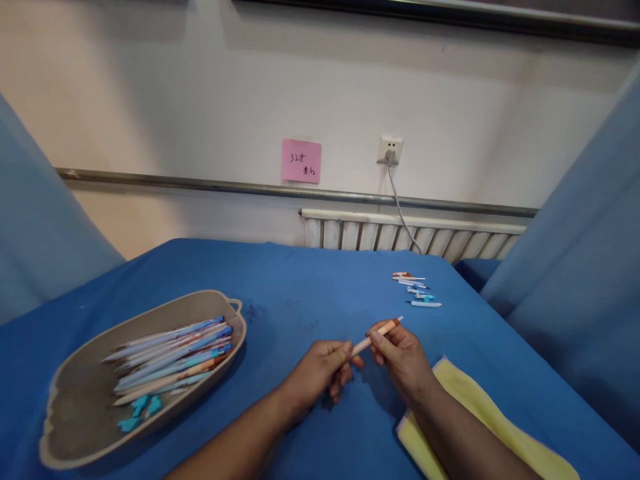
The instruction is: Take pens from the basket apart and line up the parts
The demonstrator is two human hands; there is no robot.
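Note:
A peach-coloured pen [361, 347] with a brown-orange top and a pale tip slants up to the right between my two hands, above the blue cover. My left hand [320, 367] is closed on its lower end, which the fingers hide. Thumb and fingers of my right hand [400, 353] pinch the pen close to its brown top. To the left, a beige basket [65, 380] contains several pens [175, 353] in blue, white and orange, lying side by side. Small turquoise pieces [135, 413] lie in the basket below them.
Several pens and pen parts [415, 290] lie in a small group at the far right of the blue-covered table [290, 287]. A yellow cloth [480, 407] lies under my right forearm. Behind are a radiator [360, 230], a plugged-in socket [390, 150] and blue curtains [575, 247].

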